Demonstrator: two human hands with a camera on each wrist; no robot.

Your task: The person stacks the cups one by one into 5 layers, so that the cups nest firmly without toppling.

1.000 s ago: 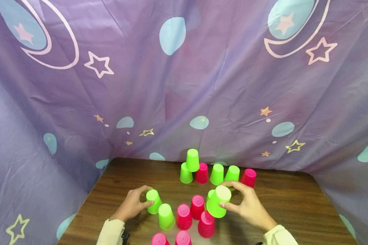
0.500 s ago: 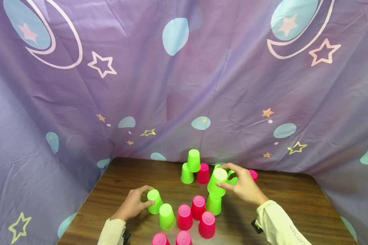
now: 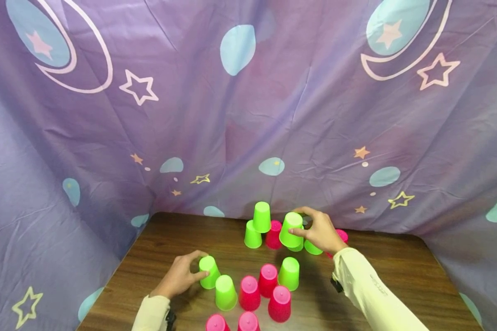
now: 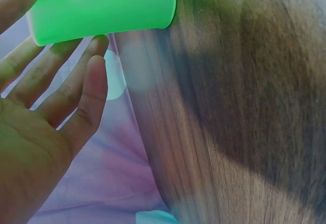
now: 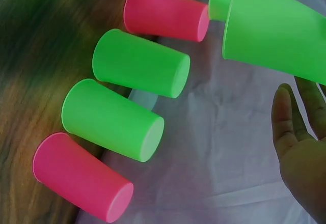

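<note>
A purple fabric backdrop [image 3: 232, 119] printed with moons and stars is hung behind a dark brown wood-grain table [image 3: 145, 257]. In the head view, a lime-green tapered plastic cup [image 3: 290, 234] is pinched between the thumb and fingers of the right hand [image 3: 322, 232], raised at the row of cups at the back [image 3: 313, 246]. It is held base up, rim down, its long axis near upright. Another lime-green cup, the left-hand cup [image 3: 208, 274], is stood base up on the table, lightly pinched between the thumb and forefinger of the left hand [image 3: 179, 276]. Pink and green cups [image 3: 249, 294] are set between the hands, nearer the wearer.

In the left wrist view, the left-hand cup is seen lengthwise across the top, its rim turned toward the table; the lower fingers are spread.

In the right wrist view, the raised cup is seen at upper right, above the partly visible hand, its rim pointed left like those of the pink and green cups nearby. Whether any cup is touched by it cannot be told.
</note>
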